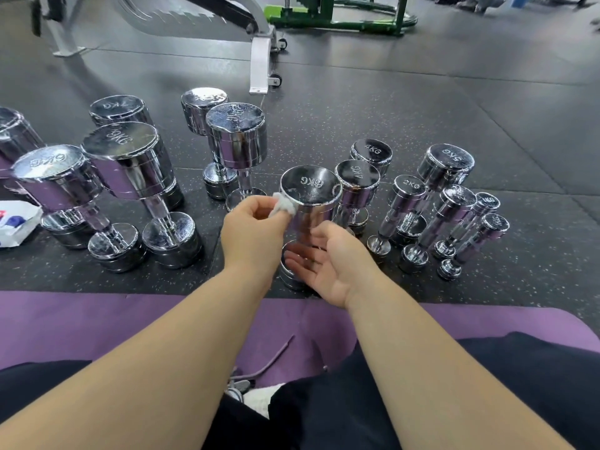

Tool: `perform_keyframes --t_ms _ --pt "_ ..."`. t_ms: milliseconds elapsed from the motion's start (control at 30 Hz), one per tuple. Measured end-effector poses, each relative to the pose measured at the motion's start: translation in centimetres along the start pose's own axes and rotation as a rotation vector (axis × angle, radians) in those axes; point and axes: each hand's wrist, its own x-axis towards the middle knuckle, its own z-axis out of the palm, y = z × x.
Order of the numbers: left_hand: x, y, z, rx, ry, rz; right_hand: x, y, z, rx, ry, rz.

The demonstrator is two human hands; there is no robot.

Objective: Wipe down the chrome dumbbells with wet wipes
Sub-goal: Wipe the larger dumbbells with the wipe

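A purple mat (97,323) is laid across the near foreground, and a black speckled rubber floor (422,108) is seen spreading from its far edge to the top of the view. Well beyond the mat, at upper centre, a white bench frame (259,60) with small castor wheels (275,80) is stood on that floor, and a green metal machine base (334,22) is seen to its right, further still from the mat. On the mat a loose purple cord (276,355) is laid near the middle, with a white towel-like cloth (259,397) partly hidden at the near edge.
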Motion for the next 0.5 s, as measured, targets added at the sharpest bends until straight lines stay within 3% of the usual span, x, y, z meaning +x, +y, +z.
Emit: perform_keyframes --t_ms 133,267,400,500 --pt "-0.1 -0.9 -0.4 0.046 -0.149 -0.066 -0.2 -0.7 0.0 0.035 -0.011 -0.011" --pt "0.9 0.1 -0.2 0.031 -0.036 0.03 0.0 -0.7 0.0 0.04 0.024 -0.026" --pt "0.5 -0.5 -0.4 0.13 -0.125 -0.003 0.1 -0.6 0.2 0.052 0.008 -0.042" --pt "0.1 0.0 -0.4 0.077 -0.129 0.023 0.1 -0.7 0.3 0.072 -0.021 -0.037"
